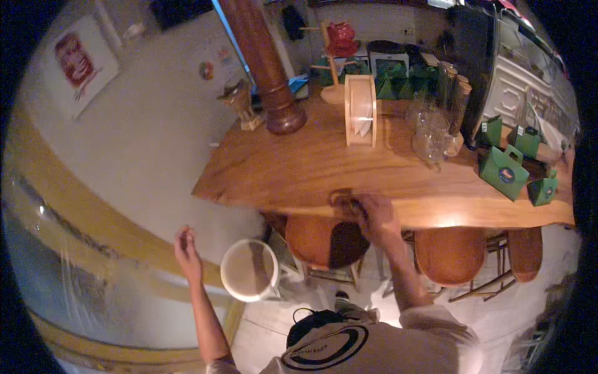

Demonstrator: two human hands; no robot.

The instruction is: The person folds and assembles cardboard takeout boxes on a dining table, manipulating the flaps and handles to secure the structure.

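Over the near edge of the worktop (268, 171): right hand (379, 219), blurred, fingers bent down, can't tell whether gripping anything. Well apart, to its left, off the worktop: left hand (188, 248), fingers loosely curled, can't tell whether holding anything. Just right of left hand: white-rimmed round item (224, 277), bucket or stool. Below right hand: brown seat (311, 237). Beyond right hand: wooden holder (350, 112), upright; farther right, green boxes (498, 171).
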